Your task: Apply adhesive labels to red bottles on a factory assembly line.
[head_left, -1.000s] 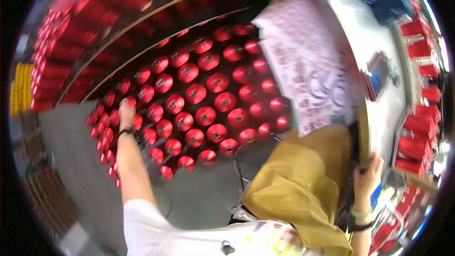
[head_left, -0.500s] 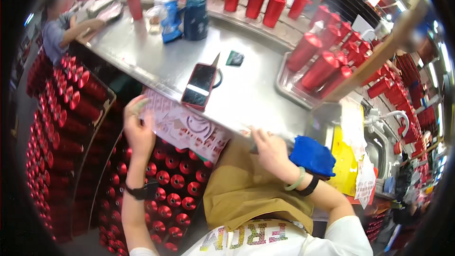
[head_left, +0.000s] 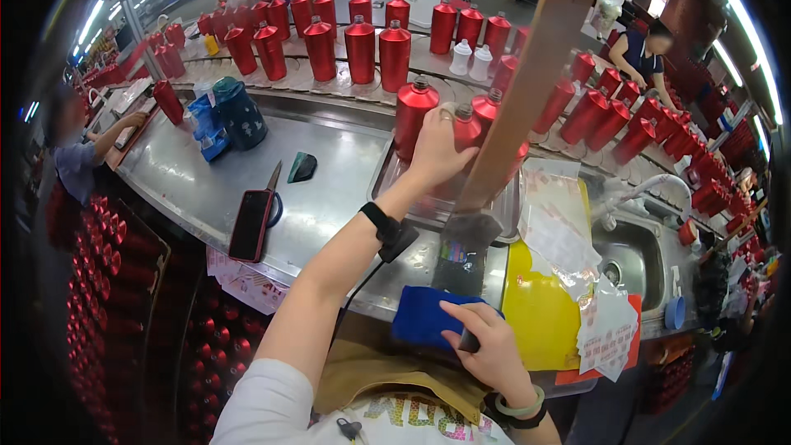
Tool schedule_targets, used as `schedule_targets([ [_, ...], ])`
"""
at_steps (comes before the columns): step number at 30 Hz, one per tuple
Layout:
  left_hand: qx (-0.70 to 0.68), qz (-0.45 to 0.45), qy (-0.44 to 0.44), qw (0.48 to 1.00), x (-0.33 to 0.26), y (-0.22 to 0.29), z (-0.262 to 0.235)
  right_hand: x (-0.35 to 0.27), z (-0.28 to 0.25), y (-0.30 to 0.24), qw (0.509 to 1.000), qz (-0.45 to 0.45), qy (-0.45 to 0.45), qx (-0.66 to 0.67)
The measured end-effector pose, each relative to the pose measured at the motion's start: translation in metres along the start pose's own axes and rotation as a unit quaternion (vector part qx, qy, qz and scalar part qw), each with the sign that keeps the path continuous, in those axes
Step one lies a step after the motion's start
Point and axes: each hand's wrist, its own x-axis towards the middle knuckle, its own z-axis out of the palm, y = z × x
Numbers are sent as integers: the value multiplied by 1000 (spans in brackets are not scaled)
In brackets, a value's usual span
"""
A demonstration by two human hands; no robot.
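Stretched to the tray's far part, my left hand (head_left: 441, 151) is closed round a red metal bottle (head_left: 467, 127), thumb on its near side and other fingers partly hidden. Another red bottle (head_left: 408, 133) with a dark neck stands just left of it. Both are in a clear-rimmed metal tray (head_left: 381, 184). Low in front of my body, my right hand (head_left: 493, 346) is closed on a small dark grey piece (head_left: 470, 341) whose kind I cannot make out. Beside its fingertips lies a folded blue cloth (head_left: 424, 316) at the bench edge.
A wooden post (head_left: 527, 74) rises just right of my left hand. The steel bench (head_left: 329, 144) bears a phone (head_left: 250, 227), scissors (head_left: 273, 177) and a blue-green jug (head_left: 239, 111). Yellow sheet (head_left: 535, 313) and sink (head_left: 638, 255) are at right. Red bottles line the far ledge; people work beyond.
My left hand has moved from the bench's front left edge up and right to the bottles in the tray. My right hand has shifted down beside the blue cloth. The view has turned right.
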Motion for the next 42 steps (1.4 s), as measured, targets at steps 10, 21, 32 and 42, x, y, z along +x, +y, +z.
schedule_targets([
  [10,-165,-124,218,954,-72,32,-58,-19,-22,42,988,87,114,55],
  [21,-572,-520,-61,632,-158,140,-83,-23,-5,28,993,21,26,110],
  [32,-548,-568,-130,599,-166,135,-46,-32,-13,29,984,100,55,136],
  [42,-313,-336,-129,879,-167,151,-58,-33,-53,66,987,87,-65,118],
])
